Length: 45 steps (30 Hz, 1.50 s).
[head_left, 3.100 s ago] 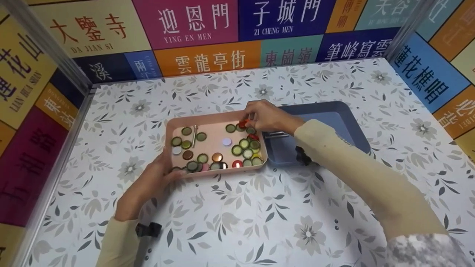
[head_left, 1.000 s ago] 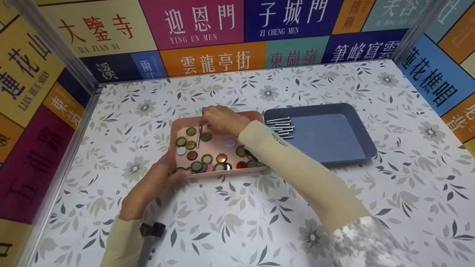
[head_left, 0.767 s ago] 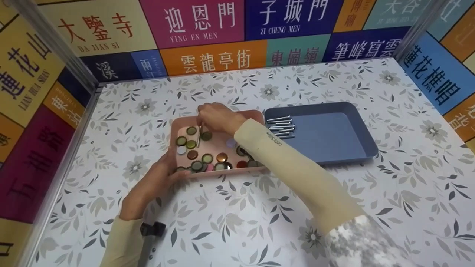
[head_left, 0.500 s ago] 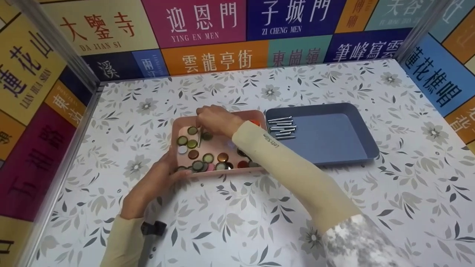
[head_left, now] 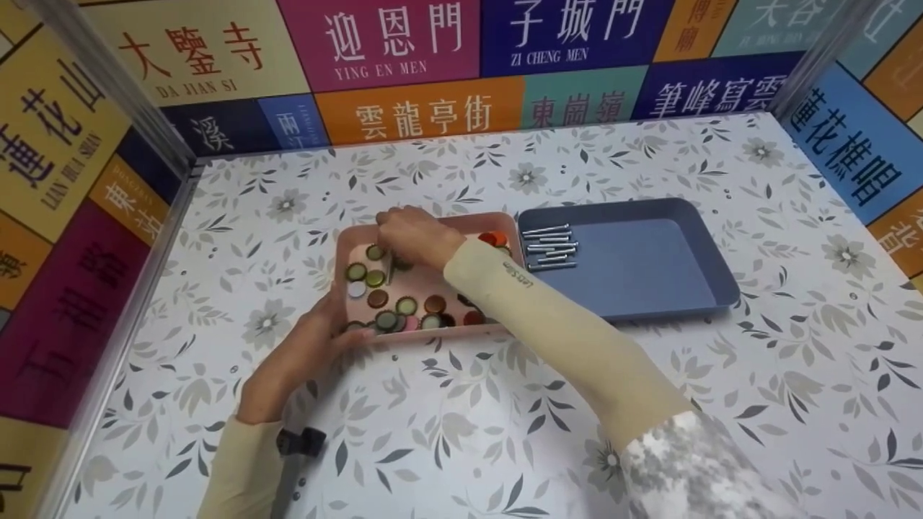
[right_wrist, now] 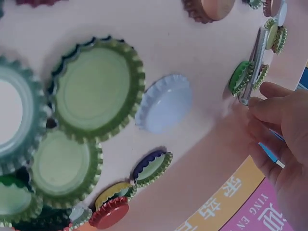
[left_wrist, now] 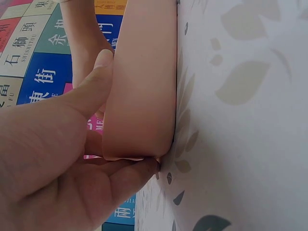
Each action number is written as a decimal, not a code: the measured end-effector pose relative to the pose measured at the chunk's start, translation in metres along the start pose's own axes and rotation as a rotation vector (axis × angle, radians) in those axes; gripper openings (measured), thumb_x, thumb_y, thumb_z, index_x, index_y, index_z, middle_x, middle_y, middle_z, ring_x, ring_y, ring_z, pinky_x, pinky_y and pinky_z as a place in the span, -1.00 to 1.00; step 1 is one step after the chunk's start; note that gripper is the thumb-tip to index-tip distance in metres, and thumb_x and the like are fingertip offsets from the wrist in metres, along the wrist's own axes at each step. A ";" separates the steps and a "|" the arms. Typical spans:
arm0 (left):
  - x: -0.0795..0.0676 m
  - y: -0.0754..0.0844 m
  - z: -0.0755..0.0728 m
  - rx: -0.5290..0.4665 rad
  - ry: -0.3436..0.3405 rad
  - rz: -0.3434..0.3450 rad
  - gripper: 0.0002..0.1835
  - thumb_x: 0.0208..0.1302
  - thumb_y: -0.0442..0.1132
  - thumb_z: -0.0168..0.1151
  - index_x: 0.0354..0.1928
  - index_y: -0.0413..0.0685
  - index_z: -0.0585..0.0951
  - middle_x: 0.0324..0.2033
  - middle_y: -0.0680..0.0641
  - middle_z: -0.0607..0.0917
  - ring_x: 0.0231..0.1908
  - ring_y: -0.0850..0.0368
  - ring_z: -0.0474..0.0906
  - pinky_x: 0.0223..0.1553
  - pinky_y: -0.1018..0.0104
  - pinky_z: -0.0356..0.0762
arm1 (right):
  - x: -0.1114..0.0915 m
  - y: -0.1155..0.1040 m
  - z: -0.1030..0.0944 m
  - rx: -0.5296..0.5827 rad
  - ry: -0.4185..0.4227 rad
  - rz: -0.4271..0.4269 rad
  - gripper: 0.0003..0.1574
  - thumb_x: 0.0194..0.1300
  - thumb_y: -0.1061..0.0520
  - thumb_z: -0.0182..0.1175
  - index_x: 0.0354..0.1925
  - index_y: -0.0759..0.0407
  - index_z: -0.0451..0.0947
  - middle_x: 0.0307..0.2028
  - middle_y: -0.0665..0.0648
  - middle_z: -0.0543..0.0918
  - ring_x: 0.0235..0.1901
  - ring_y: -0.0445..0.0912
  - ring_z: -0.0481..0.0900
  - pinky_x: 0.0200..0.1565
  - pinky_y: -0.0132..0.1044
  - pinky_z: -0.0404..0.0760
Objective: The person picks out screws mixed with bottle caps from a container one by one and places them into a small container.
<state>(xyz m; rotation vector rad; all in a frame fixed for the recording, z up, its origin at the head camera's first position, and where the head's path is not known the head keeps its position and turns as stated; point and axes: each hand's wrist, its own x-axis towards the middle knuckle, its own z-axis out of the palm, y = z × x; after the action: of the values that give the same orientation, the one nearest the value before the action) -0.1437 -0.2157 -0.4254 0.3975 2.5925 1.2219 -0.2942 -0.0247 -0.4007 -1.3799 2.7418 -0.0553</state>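
My left hand (head_left: 310,339) grips the left end of a pink tray (head_left: 425,336); in the left wrist view its thumb (left_wrist: 98,79) lies along the tray wall and the other fingers bend round the corner. Inside the tray my right hand (head_left: 414,234) reaches over the back left part. The right wrist view has its fingertips at the head end of a silver screw (right_wrist: 255,67), beside a green bottle cap (right_wrist: 240,77); whether they pinch it is unclear. Several more bottle caps lie about, including a white one (right_wrist: 166,103) and a brown one (head_left: 377,298).
A blue-grey tray (head_left: 649,267) stands against the pink tray's right side. Several silver screws (head_left: 551,249) lie along its left end. Red and orange caps (head_left: 494,238) sit in the pink tray's back right corner. Printed panels (head_left: 425,115) wall the table.
My right hand has gone from a red cap at the pink tray's right end to the screw at its left. Lately it has shifted slightly, covering more of the screw. My left hand stays put.
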 end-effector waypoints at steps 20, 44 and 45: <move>-0.001 0.002 -0.001 0.061 0.018 0.019 -0.02 0.37 -0.13 0.29 0.62 0.16 -0.13 0.53 -0.23 0.18 0.49 -0.14 0.19 0.50 -0.10 0.18 | -0.002 0.004 0.010 -0.049 0.047 -0.020 -0.84 0.25 0.30 0.26 -0.23 0.18 0.74 -0.15 0.15 0.79 -0.21 0.04 0.71 -0.11 -0.12 0.69; -0.003 0.001 0.001 0.070 0.014 -0.053 0.03 0.35 -0.05 0.29 0.62 0.18 -0.19 0.54 -0.25 0.15 0.48 -0.18 0.22 0.50 -0.12 0.18 | -0.011 0.008 0.010 -0.135 0.090 -0.020 -0.82 0.36 0.30 0.19 -0.28 0.22 0.74 -0.23 0.21 0.79 -0.22 0.08 0.74 -0.08 -0.06 0.70; -0.003 0.001 0.001 0.068 0.015 -0.052 0.03 0.35 -0.06 0.29 0.62 0.19 -0.19 0.54 -0.24 0.15 0.48 -0.18 0.22 0.50 -0.11 0.18 | -0.011 0.009 0.010 -0.122 0.089 -0.019 -0.82 0.37 0.29 0.19 -0.27 0.23 0.75 -0.22 0.21 0.79 -0.22 0.08 0.74 -0.09 -0.07 0.71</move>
<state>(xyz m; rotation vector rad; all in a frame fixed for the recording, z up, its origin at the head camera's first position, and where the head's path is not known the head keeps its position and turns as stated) -0.1402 -0.2150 -0.4250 0.3335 2.6448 1.1270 -0.2936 -0.0106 -0.4107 -1.4677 2.8488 0.0521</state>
